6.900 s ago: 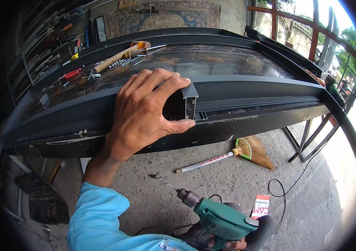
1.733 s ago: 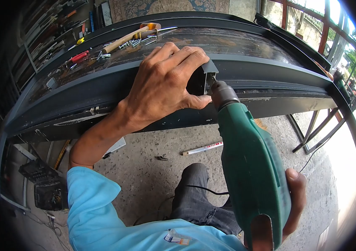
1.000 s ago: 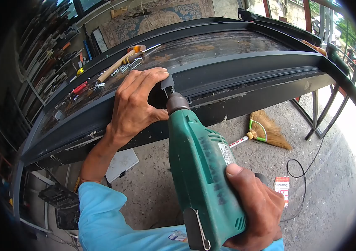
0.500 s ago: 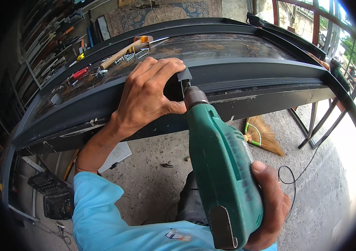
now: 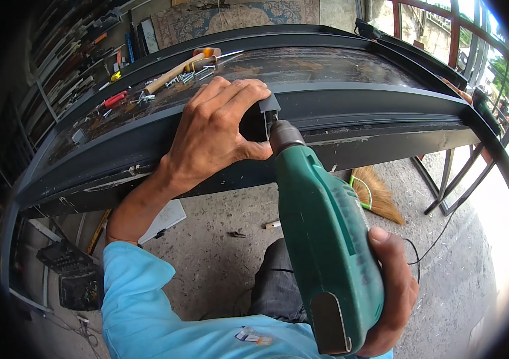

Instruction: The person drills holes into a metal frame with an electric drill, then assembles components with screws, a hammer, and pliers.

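My right hand (image 5: 391, 293) is wrapped round the rear of a green power drill (image 5: 329, 239). The drill's metal chuck (image 5: 285, 136) points away from me, its bit meeting a small dark grey metal bracket (image 5: 270, 104). With thumb and fingers bent round it, my left hand (image 5: 215, 131) grips this bracket against the dark metal frame (image 5: 374, 107). The bracket's left side is hidden by my fingers, and the bit's tip is hard to make out.
On the tabletop lie a hammer (image 5: 174, 73), several screws (image 5: 191, 76) and a red-handled tool (image 5: 114, 99). Below, a straw broom (image 5: 377, 194) and a black crate (image 5: 81, 288) are on the floor. A black cable (image 5: 431, 246) trails at the right.
The drill and both hands appear slightly further right in view, with the chuck still against the bracket. The whole view has shifted a little.
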### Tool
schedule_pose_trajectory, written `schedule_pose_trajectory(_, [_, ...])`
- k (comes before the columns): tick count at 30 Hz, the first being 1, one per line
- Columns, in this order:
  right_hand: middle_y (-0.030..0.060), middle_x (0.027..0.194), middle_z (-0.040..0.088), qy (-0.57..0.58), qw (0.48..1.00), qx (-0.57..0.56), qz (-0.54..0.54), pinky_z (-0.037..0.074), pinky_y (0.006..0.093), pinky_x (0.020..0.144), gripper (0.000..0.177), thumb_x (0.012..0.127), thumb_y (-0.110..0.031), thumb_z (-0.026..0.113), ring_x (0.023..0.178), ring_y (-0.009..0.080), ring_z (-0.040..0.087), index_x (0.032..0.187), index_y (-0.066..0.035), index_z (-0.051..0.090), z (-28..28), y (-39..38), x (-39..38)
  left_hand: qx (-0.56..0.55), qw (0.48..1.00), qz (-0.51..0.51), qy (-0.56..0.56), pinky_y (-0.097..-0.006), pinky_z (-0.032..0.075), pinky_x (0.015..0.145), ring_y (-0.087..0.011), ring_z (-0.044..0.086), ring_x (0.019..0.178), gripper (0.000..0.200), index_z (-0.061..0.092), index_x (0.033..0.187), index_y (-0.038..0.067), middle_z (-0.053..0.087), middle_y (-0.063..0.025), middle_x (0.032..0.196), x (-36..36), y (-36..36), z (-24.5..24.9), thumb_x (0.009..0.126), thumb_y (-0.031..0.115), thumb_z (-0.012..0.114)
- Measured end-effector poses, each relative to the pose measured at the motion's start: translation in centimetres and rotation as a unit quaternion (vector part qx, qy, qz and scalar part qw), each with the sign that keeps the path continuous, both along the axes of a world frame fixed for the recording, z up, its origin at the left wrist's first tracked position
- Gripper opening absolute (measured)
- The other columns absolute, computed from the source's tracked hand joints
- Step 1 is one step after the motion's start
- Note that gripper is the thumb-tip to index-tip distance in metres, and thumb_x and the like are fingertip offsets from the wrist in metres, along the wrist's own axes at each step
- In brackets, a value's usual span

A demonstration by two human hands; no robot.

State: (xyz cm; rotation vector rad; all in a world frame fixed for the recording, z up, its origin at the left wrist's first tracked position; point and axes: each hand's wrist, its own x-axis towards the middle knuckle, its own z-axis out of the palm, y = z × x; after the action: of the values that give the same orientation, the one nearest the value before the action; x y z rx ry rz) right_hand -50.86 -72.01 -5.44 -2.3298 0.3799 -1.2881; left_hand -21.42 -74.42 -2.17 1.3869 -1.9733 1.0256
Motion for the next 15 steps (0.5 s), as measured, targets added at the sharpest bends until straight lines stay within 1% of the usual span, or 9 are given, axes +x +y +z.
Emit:
schedule_pose_trajectory(2, [0.0194,0.107,0.059,-0.018,1.0,0.002,-0.019,0.05,0.0393,0.07,0.095,0.054,0.002,0.071,0.08,0.0308,0.059,0.141,0.001,0.033,-0.7,-0.6,0.2,0.008,1.0,-0.005,0.004,-0.042,0.05,0.086,-0.0301,0.061,0.098,0.078,0.06,0.107,0.002,0.065,-0.0136,0.108,0.0,0.1,0.0,0.06,0.062,0.075])
schedule_pose_trajectory(3, [0.0196,0.107,0.06,-0.067,0.996,-0.041,0.038,0.05,0.0386,0.068,0.092,0.056,0.001,0.071,0.079,0.0302,0.059,0.14,0.003,0.034,-1.0,-1.5,0.3,0.008,1.0,-0.005,0.004,-0.042,0.05,0.086,-0.0301,0.061,0.098,0.078,0.06,0.107,0.002,0.065,-0.0136,0.108,0.0,0.0,0.0,0.06,0.062,0.075])
schedule_pose_trajectory(5, [0.0199,0.107,0.06,-0.115,0.985,-0.082,0.095,0.049,0.038,0.067,0.09,0.057,-0.001,0.071,0.077,0.0296,0.059,0.139,0.004,0.036,-1.3,-1.4,0.3,-0.001,1.0,-0.009,0.009,-0.042,0.049,0.086,-0.0298,0.061,0.099,0.078,0.06,0.107,0.002,0.065,-0.0136,0.108,0.0,-0.1,-0.2,0.059,0.061,0.076])
schedule_pose_trajectory(6, [0.0166,0.093,0.062,-0.041,0.999,0.003,0.01,0.049,0.0358,0.064,0.069,0.064,-0.014,0.073,0.072,0.026,0.061,0.126,0.0,0.046,-1.4,-0.3,0.2,0.001,1.0,-0.008,0.011,-0.042,0.049,0.086,-0.0298,0.061,0.099,0.078,0.06,0.107,0.002,0.065,-0.0136,0.108,0.1,-0.1,-0.3,0.059,0.061,0.076])
schedule_pose_trajectory(8, [0.0133,0.08,0.064,0.033,0.993,0.087,-0.074,0.049,0.0337,0.061,0.05,0.072,-0.026,0.076,0.066,0.0223,0.062,0.112,-0.005,0.055,-0.7,0.5,0.3,0.002,1.0,-0.005,0.009,-0.042,0.049,0.086,-0.0299,0.061,0.099,0.077,0.06,0.107,0.002,0.064,-0.0134,0.108,0.2,-0.2,-0.3,0.059,0.06,0.076])
schedule_pose_trajectory(9, [0.0167,0.093,0.063,0.039,0.994,0.085,-0.062,0.049,0.0352,0.063,0.068,0.065,-0.013,0.073,0.071,0.0254,0.061,0.126,-0.001,0.046,-0.2,0.4,0.3,0.001,1.0,-0.004,0.011,-0.042,0.049,0.086,-0.0299,0.061,0.099,0.077,0.06,0.107,0.002,0.064,-0.0134,0.108,0.2,-0.2,-0.3,0.059,0.06,0.076])
schedule_pose_trajectory(11, [0.0202,0.106,0.062,0.046,0.994,0.084,-0.049,0.049,0.0368,0.066,0.089,0.057,0.0,0.071,0.076,0.0285,0.06,0.139,0.004,0.036,0.4,0.2,0.1,0.0,1.0,-0.004,0.006,-0.0423,0.049,0.086,-0.0299,0.061,0.098,0.078,0.059,0.108,0.002,0.064,-0.013,0.108,0.1,-0.2,-0.3,0.057,0.06,0.077])
schedule_pose_trajectory(14, [0.0215,0.111,0.061,0.066,0.998,-0.018,-0.006,0.048,0.0353,0.065,0.087,0.059,-0.001,0.07,0.076,0.0282,0.06,0.139,0.005,0.037,0.2,-0.3,-0.3,0.005,1.0,-0.005,0.014,-0.0425,0.049,0.086,-0.03,0.061,0.099,0.08,0.059,0.108,0.002,0.064,-0.0133,0.109,0.1,0.0,-0.3,0.056,0.059,0.078])
schedule_pose_trajectory(15, [0.022,0.115,0.06,0.031,0.999,-0.019,-0.019,0.048,0.035,0.066,0.087,0.058,-0.002,0.07,0.077,0.0284,0.06,0.139,0.005,0.037,-0.8,-0.1,-0.1,0.004,1.0,-0.004,0.016,-0.0425,0.049,0.086,-0.03,0.061,0.099,0.08,0.059,0.108,0.002,0.064,-0.0133,0.109,0.0,0.0,-0.3,0.056,0.059,0.078])
